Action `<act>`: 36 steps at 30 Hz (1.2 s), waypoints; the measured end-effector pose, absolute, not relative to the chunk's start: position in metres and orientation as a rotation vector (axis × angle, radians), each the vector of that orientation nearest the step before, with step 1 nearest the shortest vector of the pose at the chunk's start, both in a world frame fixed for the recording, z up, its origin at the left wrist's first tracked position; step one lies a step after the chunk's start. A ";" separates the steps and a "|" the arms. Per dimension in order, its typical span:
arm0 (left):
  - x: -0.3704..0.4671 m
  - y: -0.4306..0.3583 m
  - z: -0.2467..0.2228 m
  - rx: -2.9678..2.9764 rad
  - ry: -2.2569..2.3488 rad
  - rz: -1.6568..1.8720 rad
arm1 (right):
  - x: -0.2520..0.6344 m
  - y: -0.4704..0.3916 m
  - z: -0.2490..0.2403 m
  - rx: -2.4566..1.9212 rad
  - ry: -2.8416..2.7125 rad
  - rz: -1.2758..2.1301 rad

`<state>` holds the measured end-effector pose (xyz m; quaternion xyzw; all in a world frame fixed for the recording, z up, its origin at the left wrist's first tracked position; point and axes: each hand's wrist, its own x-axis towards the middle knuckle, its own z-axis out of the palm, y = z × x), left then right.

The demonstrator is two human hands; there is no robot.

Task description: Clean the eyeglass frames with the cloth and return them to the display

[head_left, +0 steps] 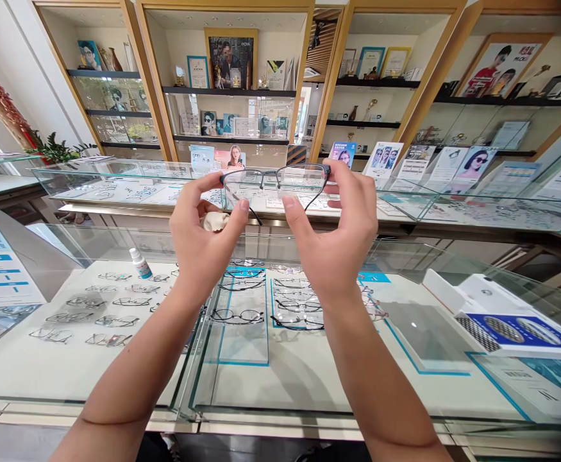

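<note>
A pair of dark-framed eyeglasses (269, 173) is held up in front of me, above the glass display case. My left hand (208, 224) pinches the frame's left end, with a crumpled white cloth (215, 221) tucked inside its palm. At the other end of the frame, my right hand (338, 231) grips the corner near the hinge, thumb below and fingers on top. The temples point away from me and down. Both lenses look clear, and the shelves show through them.
Below lies a glass-topped case (290, 378) with rows of eyeglasses inside. A small white spray bottle (140, 263) stands on its left part. At right sits an open white-and-blue box (525, 330). Another glass counter (140, 192) with upright cards runs behind, before tall wooden shelves (232, 90).
</note>
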<state>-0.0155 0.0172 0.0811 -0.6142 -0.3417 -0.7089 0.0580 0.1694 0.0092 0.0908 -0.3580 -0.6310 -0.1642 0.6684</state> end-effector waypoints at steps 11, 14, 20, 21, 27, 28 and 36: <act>-0.015 0.015 0.082 -1.891 -1.089 -2.183 | 0.171 0.011 0.091 -0.817 -1.411 -0.412; -0.015 0.015 0.082 -1.889 -1.098 -2.184 | 0.172 0.012 0.091 -0.814 -1.416 -0.410; -0.016 0.019 0.079 -1.894 -1.088 -2.162 | 0.172 0.013 0.090 -0.832 -1.425 -0.433; -0.016 0.019 0.079 -1.894 -1.085 -2.162 | 0.173 0.013 0.090 -0.837 -1.429 -0.431; -0.015 0.018 0.080 -1.881 -1.104 -2.172 | 0.172 0.012 0.090 -0.839 -1.435 -0.386; -0.015 0.017 0.080 -1.879 -1.107 -2.176 | 0.172 0.012 0.090 -0.839 -1.435 -0.369; -0.015 0.019 0.080 -1.867 -1.085 -2.152 | 0.169 0.008 0.091 -0.850 -1.422 -0.304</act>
